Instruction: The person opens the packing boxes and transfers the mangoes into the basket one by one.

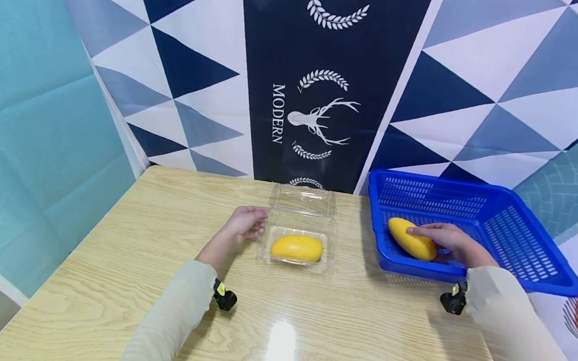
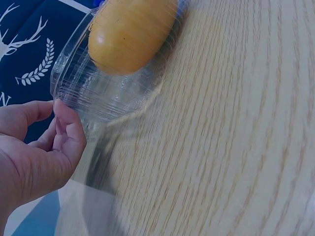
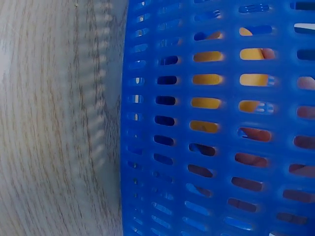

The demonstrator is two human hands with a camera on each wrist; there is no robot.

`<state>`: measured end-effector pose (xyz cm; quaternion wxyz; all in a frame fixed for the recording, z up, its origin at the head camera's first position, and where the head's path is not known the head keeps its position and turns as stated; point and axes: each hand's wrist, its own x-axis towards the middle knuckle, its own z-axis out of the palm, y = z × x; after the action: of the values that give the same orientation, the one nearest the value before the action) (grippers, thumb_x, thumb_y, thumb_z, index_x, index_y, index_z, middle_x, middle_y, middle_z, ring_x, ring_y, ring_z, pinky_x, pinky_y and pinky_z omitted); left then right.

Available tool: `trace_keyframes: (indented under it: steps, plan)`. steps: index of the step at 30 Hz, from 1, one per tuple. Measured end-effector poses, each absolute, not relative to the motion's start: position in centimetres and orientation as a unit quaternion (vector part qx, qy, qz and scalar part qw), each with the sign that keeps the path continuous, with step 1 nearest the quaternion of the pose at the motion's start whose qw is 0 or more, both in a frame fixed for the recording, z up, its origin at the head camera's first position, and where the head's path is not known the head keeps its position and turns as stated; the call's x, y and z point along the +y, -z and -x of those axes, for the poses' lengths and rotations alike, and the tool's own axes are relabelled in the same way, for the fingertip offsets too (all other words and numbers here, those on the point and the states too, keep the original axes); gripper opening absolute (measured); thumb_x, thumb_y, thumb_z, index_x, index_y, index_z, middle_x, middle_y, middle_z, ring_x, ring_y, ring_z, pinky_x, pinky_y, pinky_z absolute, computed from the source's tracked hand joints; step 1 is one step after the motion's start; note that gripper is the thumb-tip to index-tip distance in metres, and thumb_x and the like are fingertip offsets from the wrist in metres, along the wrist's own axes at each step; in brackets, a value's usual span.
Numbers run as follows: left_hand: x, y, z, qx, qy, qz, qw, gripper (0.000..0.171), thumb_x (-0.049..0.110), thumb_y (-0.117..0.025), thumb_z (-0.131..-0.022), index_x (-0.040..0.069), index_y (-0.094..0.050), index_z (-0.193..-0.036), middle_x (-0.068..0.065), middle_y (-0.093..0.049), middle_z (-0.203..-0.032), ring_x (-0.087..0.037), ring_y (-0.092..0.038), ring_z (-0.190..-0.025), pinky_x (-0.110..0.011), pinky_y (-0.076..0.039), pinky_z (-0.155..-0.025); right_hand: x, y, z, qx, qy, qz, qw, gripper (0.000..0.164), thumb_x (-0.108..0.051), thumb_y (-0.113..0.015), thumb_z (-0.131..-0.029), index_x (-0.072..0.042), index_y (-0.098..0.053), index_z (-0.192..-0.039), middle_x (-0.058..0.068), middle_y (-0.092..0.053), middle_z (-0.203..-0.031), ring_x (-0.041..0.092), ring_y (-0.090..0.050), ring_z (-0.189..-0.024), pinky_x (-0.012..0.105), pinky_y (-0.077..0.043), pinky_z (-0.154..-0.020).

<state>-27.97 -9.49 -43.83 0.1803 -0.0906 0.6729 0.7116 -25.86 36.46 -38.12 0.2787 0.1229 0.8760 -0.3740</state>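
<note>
A clear plastic clamshell box stands on the table with its lid raised at the back. One yellow mango lies inside it. My left hand is at the box's left side; in the left wrist view its thumb and fingertips pinch the plastic edge. Over the blue basket, my right hand grips a second yellow mango, thumb on top. Seen from the right wrist, the basket's slotted wall hides most of that hand and mango.
The blue basket sits at the table's right side, with its right end reaching past the edge. A patterned cloth hangs behind the wooden table. Both wrists carry small black cameras.
</note>
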Motion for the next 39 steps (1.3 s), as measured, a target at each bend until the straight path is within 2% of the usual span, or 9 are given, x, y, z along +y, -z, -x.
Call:
trace_keyframes:
  steps: [12, 19, 28, 39]
  plan:
    - [-9.3, 43.5, 28.0, 0.671, -0.712, 0.097, 0.180, 0.036, 0.009, -0.054, -0.092, 0.001, -0.054, -0.127, -0.001, -0.054, -0.077, -0.006, -0.052, -0.059, -0.014, -0.049, -0.052, 36.4, 38.0, 25.5, 0.870, 0.398, -0.109, 0.271, 0.093, -0.061, -0.052, -0.086, 0.007, -0.025, -0.143, 0.030, -0.035, -0.141, 0.036, -0.050, -0.117, 0.049, -0.052, -0.091]
    - [-9.3, 43.6, 27.9, 0.671, -0.713, 0.093, 0.181, 0.038, 0.009, -0.052, -0.092, -0.001, -0.051, -0.129, -0.003, -0.054, -0.081, -0.006, -0.052, -0.059, -0.014, -0.049, -0.052, 36.3, 37.8, 25.5, 0.867, 0.413, -0.107, 0.258, 0.096, -0.065, -0.052, -0.083, 0.006, -0.027, -0.143, 0.031, -0.030, -0.144, 0.042, -0.042, -0.125, 0.051, -0.050, -0.094]
    - [-9.4, 43.5, 27.7, 0.673, -0.710, 0.098, 0.182, 0.038, 0.010, -0.053, -0.092, -0.002, -0.052, -0.128, -0.003, -0.054, -0.087, -0.006, -0.053, -0.061, -0.015, -0.051, -0.055, 36.6, 37.7, 25.6, 0.867, 0.422, -0.110, 0.242, 0.101, -0.066, -0.049, -0.083, 0.007, -0.017, -0.145, 0.032, -0.023, -0.147, 0.045, -0.032, -0.131, 0.055, -0.044, -0.100]
    - [-9.3, 43.4, 27.8, 0.670, -0.712, 0.101, 0.182, 0.038, 0.010, -0.054, -0.092, -0.001, -0.052, -0.128, -0.006, -0.053, -0.095, -0.007, -0.053, -0.062, -0.015, -0.051, -0.054, 36.7, 37.0, 25.1, 0.868, 0.451, -0.081, 0.194, 0.091, -0.056, -0.048, -0.090, 0.006, -0.014, -0.146, 0.033, -0.022, -0.147, 0.047, -0.030, -0.132, 0.058, -0.040, -0.101]
